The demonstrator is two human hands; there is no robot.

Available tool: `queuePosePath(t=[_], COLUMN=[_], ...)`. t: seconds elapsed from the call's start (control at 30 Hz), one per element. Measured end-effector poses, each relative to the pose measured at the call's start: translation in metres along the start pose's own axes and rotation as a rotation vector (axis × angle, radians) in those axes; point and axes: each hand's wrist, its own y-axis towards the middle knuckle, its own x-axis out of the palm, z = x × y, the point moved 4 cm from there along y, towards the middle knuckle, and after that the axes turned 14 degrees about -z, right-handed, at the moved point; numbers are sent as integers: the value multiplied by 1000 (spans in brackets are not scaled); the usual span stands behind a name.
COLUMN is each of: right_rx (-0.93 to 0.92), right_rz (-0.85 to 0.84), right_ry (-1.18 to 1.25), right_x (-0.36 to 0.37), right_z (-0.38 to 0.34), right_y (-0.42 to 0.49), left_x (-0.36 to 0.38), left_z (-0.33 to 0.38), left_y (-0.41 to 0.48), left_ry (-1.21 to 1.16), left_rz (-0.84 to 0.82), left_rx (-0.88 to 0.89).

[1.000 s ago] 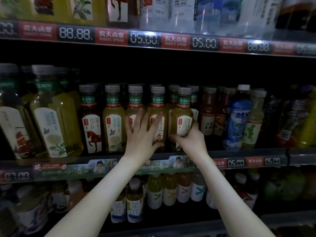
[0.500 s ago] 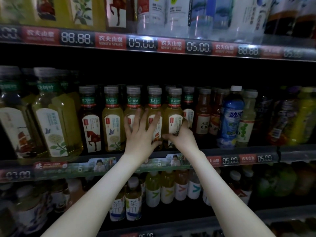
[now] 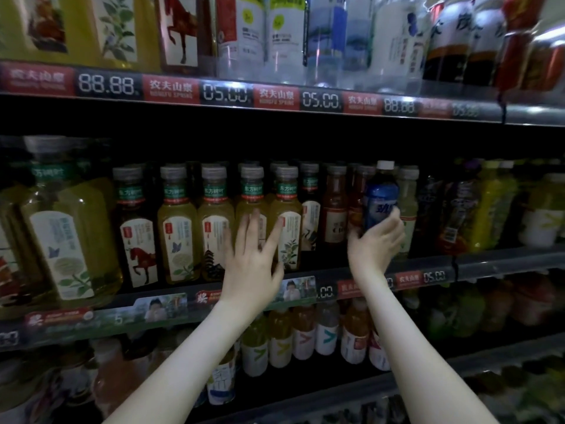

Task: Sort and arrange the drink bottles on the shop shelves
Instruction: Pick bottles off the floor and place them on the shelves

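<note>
A row of yellow tea bottles with grey caps and green neck bands (image 3: pixel 179 228) fills the middle shelf (image 3: pixel 504 261). My left hand (image 3: pixel 250 255) is spread flat with straight fingers against the front of two of these tea bottles (image 3: pixel 286 231). Further right stands a blue bottle with a white cap (image 3: pixel 380 198). My right hand (image 3: pixel 374 243) grips the lower part of that blue bottle, fingers curled round it. Orange-red bottles (image 3: pixel 334 206) stand just left of it, a pale green bottle (image 3: pixel 408 203) just right.
Large yellow tea bottles (image 3: pixel 67 240) stand at the left of the middle shelf. Dark, purple and yellow bottles (image 3: pixel 489 209) crowd its right end. The top shelf (image 3: pixel 275 99) holds clear and dark bottles. White-labelled bottles (image 3: pixel 302 335) line the lower shelf.
My right hand has let go of the yellow tea bottle and moved right onto the blue bottle. My left hand stays spread on the tea bottles.
</note>
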Motion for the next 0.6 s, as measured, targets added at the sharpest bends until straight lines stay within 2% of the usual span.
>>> queuePosePath(t=[0.13, 0.27, 0.43, 0.6], right_rx=[97, 155, -16, -250], right_rz=[-42, -63, -24, 20], right_ry=[-43, 8, 268, 610], right_x=[2, 6, 2, -28], right_z=[13, 22, 25, -9], right_y=[21, 35, 25, -23], left_x=[11, 15, 11, 1], left_z=[4, 1, -3, 11], left_y=[6, 5, -3, -10], left_ry=[-5, 7, -80, -274], left_rz=[-107, -134, -146, -147], left_rx=[-11, 0, 55, 154])
